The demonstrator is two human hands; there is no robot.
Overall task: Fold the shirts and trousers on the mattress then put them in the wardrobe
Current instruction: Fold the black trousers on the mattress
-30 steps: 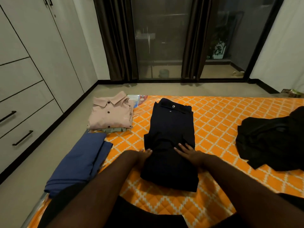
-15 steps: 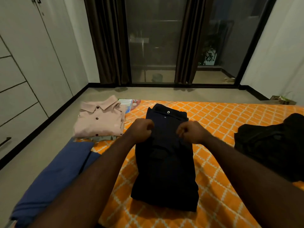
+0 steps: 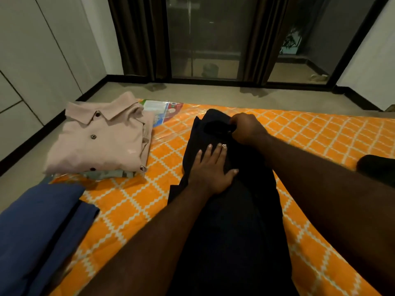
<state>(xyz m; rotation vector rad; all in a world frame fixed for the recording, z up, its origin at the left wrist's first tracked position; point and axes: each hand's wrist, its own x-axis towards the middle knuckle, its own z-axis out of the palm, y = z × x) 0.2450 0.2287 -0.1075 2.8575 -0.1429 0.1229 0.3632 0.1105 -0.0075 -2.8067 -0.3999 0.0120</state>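
On the mattress, centre: dark trousers laid lengthwise, narrowed to a long strip. Left hand flat on the cloth approx mid-length, fingers straight, pressing down. Right hand curled round the far end (waistband side, prob.), holding it raised off the mattress. Reads as the end-over fold, not yet laid down.

Done, judging by the lay:
- pink shirt folded, sitting on a greenish folded item, far left corner
- blue garment folded, near left edge

Left to do:
- black garment at right edge, mostly out of frame; looks unfolded, can't say for sure
- nothing seen going into the wardrobe; its visible doors are closed

Est.: folding past halfway, stowing not begun.
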